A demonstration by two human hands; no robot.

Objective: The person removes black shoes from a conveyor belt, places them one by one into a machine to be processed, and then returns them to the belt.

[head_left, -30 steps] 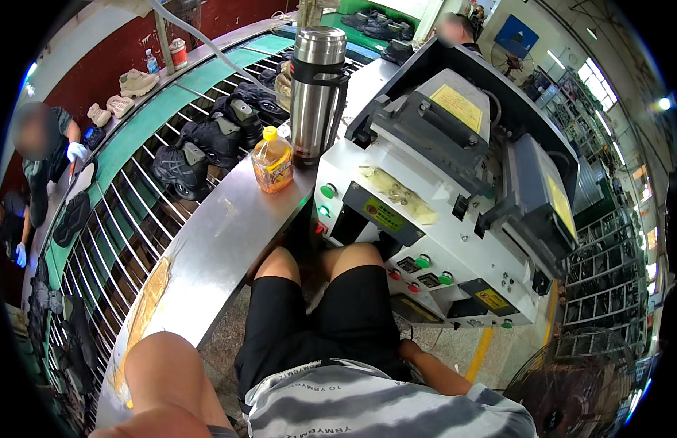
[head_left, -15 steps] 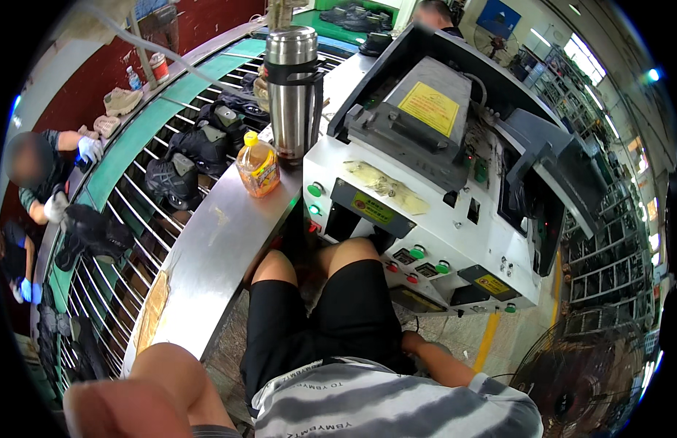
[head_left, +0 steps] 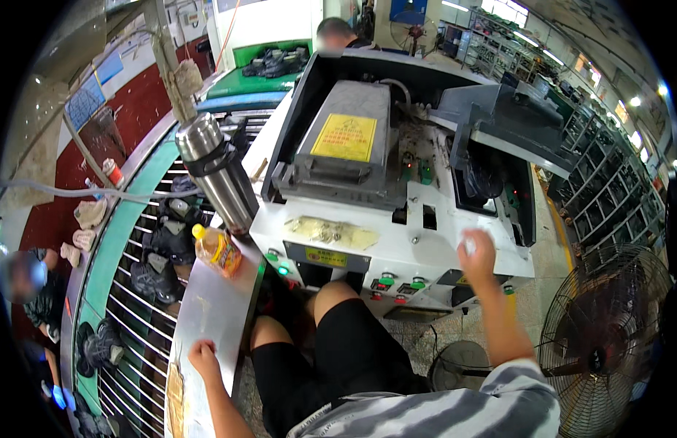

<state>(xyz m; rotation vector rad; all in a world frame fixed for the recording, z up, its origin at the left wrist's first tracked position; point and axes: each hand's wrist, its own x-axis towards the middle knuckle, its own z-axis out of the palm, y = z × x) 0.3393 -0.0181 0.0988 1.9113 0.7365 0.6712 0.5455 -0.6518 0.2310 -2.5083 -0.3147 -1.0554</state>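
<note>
My left hand (head_left: 203, 356) is closed, over the bare metal ledge (head_left: 205, 310) along the roller conveyor; no object shows in it. My right hand (head_left: 476, 255) is raised at the front right of a white machine (head_left: 433, 244) with grey covers. Its fingers are curled, slightly blurred, with a small pale spot at them that I cannot make out. Beyond my left hand, a bottle of orange drink (head_left: 220, 252) with a yellow cap stands on the ledge. Behind it is a tall steel thermos (head_left: 218, 175). Green and red buttons (head_left: 386, 279) line the machine's front.
Black shoes (head_left: 155, 279) lie on the roller conveyor (head_left: 138, 321) to the left. A worker (head_left: 36, 292) sits beyond it, and another person (head_left: 337, 33) is behind the machine. A large caged fan (head_left: 597, 350) stands at right, with metal racks (head_left: 608, 182) farther back.
My view has swung left. My left hand has drawn back from close to the camera to over the ledge. My right hand has risen from beside my thigh to the machine's front.
</note>
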